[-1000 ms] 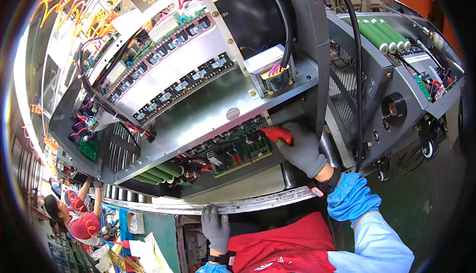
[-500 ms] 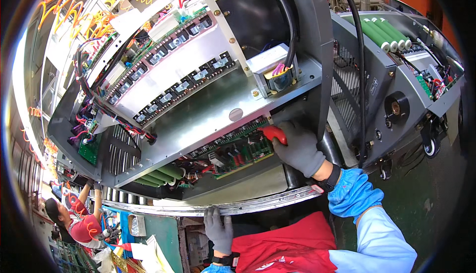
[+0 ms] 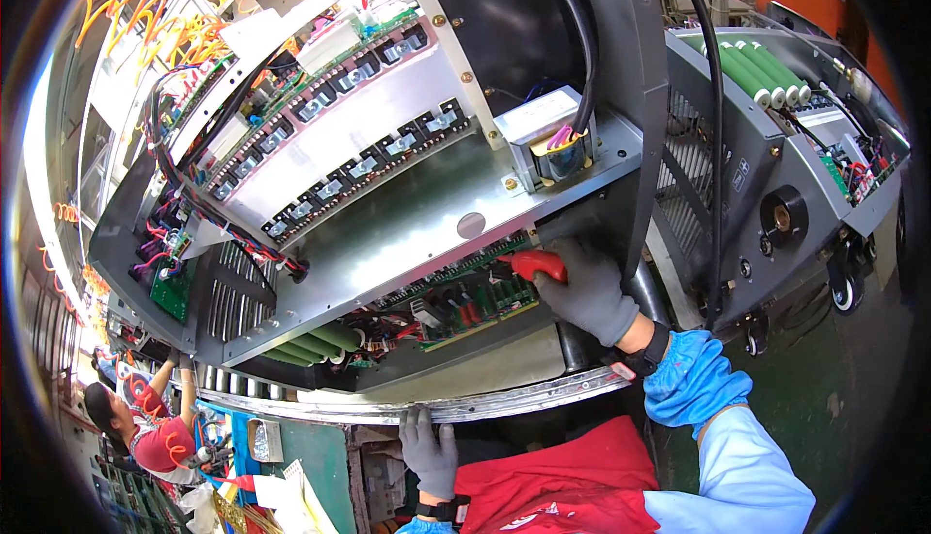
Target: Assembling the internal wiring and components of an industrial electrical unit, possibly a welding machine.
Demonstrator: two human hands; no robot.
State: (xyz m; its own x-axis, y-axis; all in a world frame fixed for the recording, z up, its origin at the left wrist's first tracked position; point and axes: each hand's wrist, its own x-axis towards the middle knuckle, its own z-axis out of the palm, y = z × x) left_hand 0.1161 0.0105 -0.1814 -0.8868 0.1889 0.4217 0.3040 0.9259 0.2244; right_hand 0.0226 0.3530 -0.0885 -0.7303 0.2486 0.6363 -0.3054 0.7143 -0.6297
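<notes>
A red handheld tool (image 3: 539, 264) is still clasped by the grey-gloved right hand (image 3: 588, 293) at a green circuit board (image 3: 480, 306), work apparently ongoing; a silver metal rail (image 3: 524, 395) is touched by unclenched left fingers (image 3: 411, 428).

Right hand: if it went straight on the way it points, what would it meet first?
With the red tapered tool leading, the right hand would probably meet the lower green circuit board first; depth between them is unclear.

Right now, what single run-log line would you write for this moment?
right hand: holds red object near circuit board; left hand: rests on metal rail
</notes>
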